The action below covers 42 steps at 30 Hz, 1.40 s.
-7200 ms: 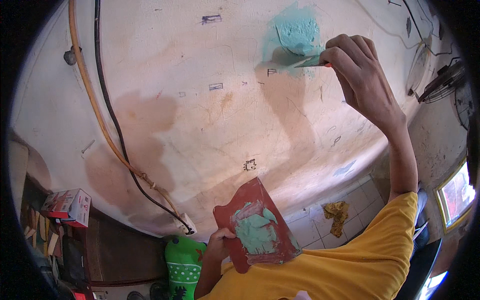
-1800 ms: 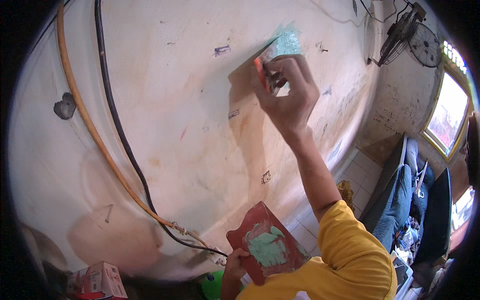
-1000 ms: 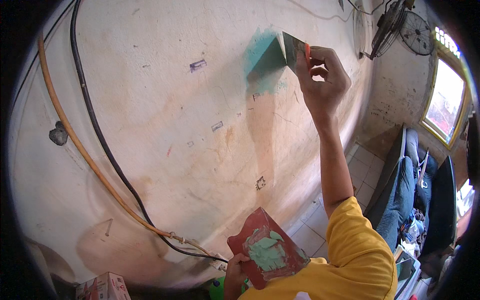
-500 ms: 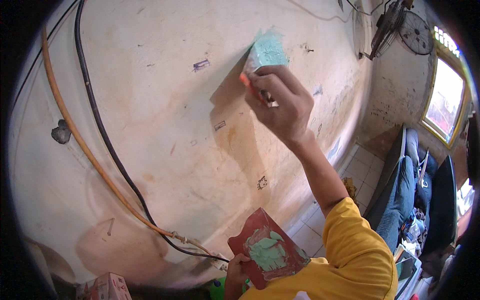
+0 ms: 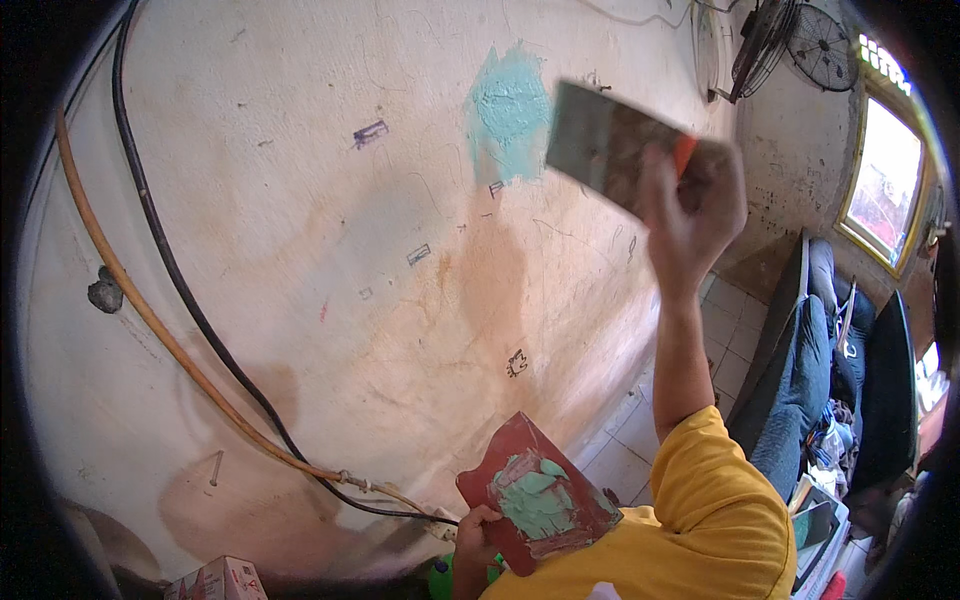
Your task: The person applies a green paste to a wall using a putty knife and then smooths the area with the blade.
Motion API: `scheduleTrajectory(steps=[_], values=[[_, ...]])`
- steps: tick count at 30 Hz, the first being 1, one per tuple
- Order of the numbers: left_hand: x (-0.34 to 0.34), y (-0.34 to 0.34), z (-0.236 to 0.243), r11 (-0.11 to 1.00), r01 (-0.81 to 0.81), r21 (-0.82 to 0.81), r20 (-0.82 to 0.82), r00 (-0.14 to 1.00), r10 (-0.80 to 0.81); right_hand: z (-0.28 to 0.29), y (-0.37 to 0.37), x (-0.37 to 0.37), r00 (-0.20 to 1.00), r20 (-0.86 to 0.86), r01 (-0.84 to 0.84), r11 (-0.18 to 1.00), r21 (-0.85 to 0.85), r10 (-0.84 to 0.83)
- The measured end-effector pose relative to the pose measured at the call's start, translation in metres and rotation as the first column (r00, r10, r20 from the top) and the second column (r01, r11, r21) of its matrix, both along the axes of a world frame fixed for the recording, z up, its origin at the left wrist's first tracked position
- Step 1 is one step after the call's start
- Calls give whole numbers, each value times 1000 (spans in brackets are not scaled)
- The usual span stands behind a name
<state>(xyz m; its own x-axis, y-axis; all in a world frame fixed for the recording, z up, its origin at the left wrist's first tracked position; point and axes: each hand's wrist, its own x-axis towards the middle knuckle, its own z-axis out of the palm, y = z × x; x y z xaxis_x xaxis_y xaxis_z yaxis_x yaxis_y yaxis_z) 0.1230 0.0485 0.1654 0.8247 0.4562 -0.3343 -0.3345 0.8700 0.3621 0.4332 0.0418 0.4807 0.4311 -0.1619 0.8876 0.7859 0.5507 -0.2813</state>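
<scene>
Overhead | right hand (image 5: 690, 205) raised, gripping putty knife (image 5: 605, 150) | left hand (image 5: 470, 535) low, holding red board (image 5: 535, 490)

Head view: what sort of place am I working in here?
Most likely a lived-in room of a house under repair: a stained plaster wall with a fresh green filler patch, a tiled floor, and a wall fan by a window.

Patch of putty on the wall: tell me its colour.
The patch of putty is pale turquoise green, seen best in the head view, on the cream wall.
</scene>
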Motion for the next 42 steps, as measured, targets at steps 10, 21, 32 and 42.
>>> scheduleTrajectory(steps=[10, 21, 32, 42], values=[[6, -2, 17, 999, 24, 24, 7, 1000, -24, 15, 22, 35, 997, -5, 71, 990, -122, -72], [0, -5, 28, 1000, 14, -5, 67, 998, -13, 25, 32, 7, 970, 58, 244, 952, -186, -237], [-6, -1, 13, 1000, 1, 7, 47, 999, -1, 51, 37, -43, 988, 104, 135, 976, -169, -118], [-8, 5, 0, 996, 41, -80, 139, 990, -30, 54, 33, -81, 942, 308, 162, 983, -83, -130]])
